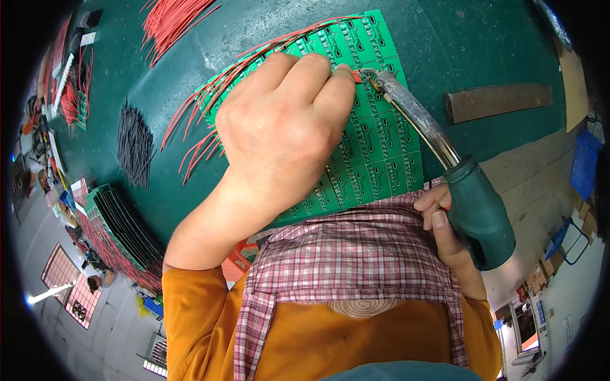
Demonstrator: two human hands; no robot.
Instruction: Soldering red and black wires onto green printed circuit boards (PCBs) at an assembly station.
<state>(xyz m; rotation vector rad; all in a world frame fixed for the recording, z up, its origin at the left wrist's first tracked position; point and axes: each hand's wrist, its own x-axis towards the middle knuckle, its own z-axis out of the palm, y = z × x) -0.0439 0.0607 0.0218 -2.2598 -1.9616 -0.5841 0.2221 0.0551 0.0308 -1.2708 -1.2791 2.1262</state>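
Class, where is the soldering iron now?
In the head view, the soldering iron is right of centre, its handle partly hiding the right hand, its tip over the green circuit board.

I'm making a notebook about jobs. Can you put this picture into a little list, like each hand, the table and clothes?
Left hand: curled over green circuit boards, apparently pinching red wires
Right hand: holding a green-handled soldering iron, its tip end near the left hand
Green table: thin black strands, another red bunch, a brownish bar
Clothes: checked apron, orange top
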